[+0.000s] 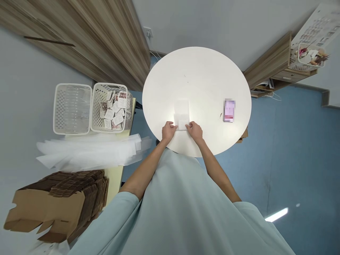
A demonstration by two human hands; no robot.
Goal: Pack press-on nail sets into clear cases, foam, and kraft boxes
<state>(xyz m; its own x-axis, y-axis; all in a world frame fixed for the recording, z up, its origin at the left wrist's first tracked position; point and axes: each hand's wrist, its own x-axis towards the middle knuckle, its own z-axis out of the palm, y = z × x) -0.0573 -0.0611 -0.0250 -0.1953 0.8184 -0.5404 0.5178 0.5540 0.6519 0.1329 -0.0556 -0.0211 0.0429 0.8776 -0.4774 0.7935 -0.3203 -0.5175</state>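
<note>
A thin, translucent white wrapping sheet lies near the front edge of the round white table. Its near end looks folded over a small white flat piece, whose kind I cannot make out. My left hand pinches the left side of this near end between thumb and fingers. At the right side, my right hand does the same, its thumb and fingertips closed on the edge. Both hands rest low at the tabletop.
A pink box-like item, blurred, sits on the table's right. To the left stand a basket of small packets, a basket of clear plastic items, stacked white sheets and flattened cardboard boxes.
</note>
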